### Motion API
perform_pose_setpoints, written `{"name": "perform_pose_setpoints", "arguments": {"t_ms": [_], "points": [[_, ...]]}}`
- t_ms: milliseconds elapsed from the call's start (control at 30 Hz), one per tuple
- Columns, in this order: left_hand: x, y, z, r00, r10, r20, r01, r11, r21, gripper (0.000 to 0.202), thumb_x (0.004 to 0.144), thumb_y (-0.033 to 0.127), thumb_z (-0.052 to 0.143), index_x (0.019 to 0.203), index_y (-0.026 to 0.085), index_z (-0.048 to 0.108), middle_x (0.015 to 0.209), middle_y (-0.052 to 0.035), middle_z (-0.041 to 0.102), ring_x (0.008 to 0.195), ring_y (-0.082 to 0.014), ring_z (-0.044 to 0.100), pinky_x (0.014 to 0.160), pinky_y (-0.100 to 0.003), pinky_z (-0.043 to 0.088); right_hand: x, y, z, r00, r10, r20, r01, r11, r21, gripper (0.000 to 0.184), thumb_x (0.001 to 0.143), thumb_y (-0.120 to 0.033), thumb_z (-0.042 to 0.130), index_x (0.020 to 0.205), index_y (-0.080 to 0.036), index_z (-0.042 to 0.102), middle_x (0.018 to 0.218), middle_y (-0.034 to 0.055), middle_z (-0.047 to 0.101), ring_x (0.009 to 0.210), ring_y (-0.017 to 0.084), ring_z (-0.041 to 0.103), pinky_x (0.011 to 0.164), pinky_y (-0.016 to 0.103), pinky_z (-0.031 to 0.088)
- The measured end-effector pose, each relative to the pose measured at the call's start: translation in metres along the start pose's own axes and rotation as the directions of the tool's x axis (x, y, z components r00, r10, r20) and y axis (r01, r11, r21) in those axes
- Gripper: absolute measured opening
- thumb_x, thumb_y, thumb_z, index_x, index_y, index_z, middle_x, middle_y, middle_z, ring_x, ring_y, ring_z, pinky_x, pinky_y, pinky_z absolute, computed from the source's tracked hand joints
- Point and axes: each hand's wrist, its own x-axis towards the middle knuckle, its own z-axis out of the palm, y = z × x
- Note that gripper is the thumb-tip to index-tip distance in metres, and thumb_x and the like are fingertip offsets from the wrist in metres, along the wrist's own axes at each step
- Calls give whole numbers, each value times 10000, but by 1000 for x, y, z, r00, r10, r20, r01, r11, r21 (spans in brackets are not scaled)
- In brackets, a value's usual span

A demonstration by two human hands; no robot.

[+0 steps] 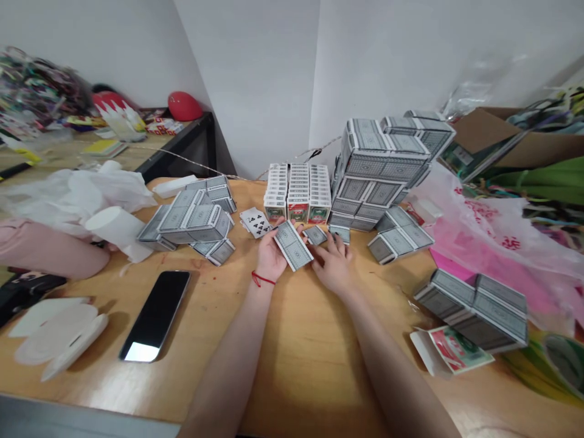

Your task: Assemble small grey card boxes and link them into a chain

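Left hand [272,252], centre, closed round deck [294,246]; right hand [334,266] at pile [342,235], hold unclear. Risk: stack [376,173], upper right, may topple if knocked.

1 phone [156,315], white paper roll [117,232], open cardboard box [479,130]

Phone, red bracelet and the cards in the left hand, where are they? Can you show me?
Phone [156,316]: head view, middle of its dark screen.
Red bracelet [264,280]: head view, front of its band.
Cards [293,245]: head view, middle of the patterned back.
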Motion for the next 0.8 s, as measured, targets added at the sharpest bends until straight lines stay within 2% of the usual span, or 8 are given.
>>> {"name": "perform_pose_setpoints", "arguments": {"t_ms": [133,233,333,500,633,700,800], "points": [[-3,2,4,999,-39,21,38,999,13,364,770,232,402,1126,205,476,1089,-78,573,953,-214,567,836,-439,427,0,1,1,999,16,-31,-14,999,37,288,746,-289,485,1008,-337,593,1322,32,337,1212,292,205,901,485,176],[0,2,2,998,-60,-30,62,997,45,333,763,256,417,1075,183,508,913,-62,631,811,-185,607,770,-382,466,1,3,5,994,30,-109,-20,995,94,233,750,-275,483,920,-333,630,1266,14,395,1188,265,239,904,466,180],[3,2,0,995,-57,-86,67,990,127,312,768,306,410,1016,159,531,728,-34,627,617,-144,597,648,-317,492,2,5,8,982,51,-183,-20,986,167,171,722,-268,514,815,-301,653,1196,16,446,1143,254,283,889,453,208],[5,0,1,993,-84,-83,105,952,289,363,783,407,395,1001,151,528,716,-34,622,523,-112,559,506,-239,461,3,9,10,960,126,-248,-52,957,285,74,662,-261,569,700,-225,621,1033,44,513,1000,236,400,852,429,278],[5,-3,1,992,-111,-52,122,935,334,439,785,482,365,1002,136,526,730,-52,626,539,-125,571,510,-248,468,5,13,11,947,161,-280,-31,908,417,131,643,-206,560,773,-196,567,1027,71,493,928,211,470,803,385,367],[6,-4,-1,992,-119,-37,125,934,334,474,788,509,333,992,130,529,718,-57,623,546,-133,575,518,-261,474,7,16,13,944,188,-270,-19,850,527,221,650,-180,531,871,-181,527,1059,95,472,810,173,520,714,333,427],[8,-4,-5,989,-140,-42,146,926,350,502,783,536,308,947,124,543,710,-64,619,559,-152,583,517,-283,480,10,21,17,940,228,-254,-24,786,618,356,661,-174,506,1014,-171,454,1040,100,489,659,127,535,609,287,454]]}}
